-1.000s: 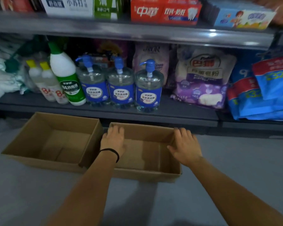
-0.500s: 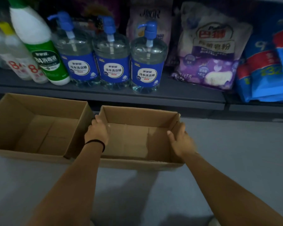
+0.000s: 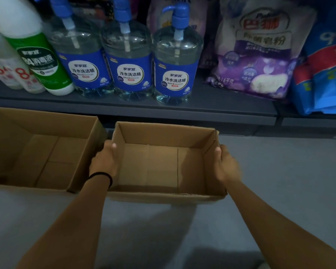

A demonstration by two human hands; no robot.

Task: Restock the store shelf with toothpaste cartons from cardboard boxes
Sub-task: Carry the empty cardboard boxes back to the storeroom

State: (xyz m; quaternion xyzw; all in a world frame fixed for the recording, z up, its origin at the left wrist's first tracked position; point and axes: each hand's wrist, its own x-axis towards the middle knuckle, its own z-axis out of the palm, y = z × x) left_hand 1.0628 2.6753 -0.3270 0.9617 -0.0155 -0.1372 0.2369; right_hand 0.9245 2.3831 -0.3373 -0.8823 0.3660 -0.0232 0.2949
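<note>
Your left hand [image 3: 103, 162] grips the left wall of the open cardboard box [image 3: 163, 134], thumb hooked over the rim and fingers out of sight down the outer face. Your right hand [image 3: 224, 166] clasps the right wall the same way, thumb on the rim. A black band [image 3: 103, 176] circles your left wrist. The box sits on the grey floor [image 3: 279, 181], just in front of the bottom shelf's front edge [image 3: 136, 111], and only its bare cardboard bottom shows inside. A second open box [image 3: 41, 121] stands on the floor just beside it at your left, also showing a bare bottom. On the shelf stand three pump bottles with blue labels [image 3: 173, 72], a green-and-white bottle [image 3: 41, 61] near the left end, a purple bag [image 3: 260, 55], and blue packs [image 3: 324, 74] toward the right end. No toothpaste cartons are in view.
</note>
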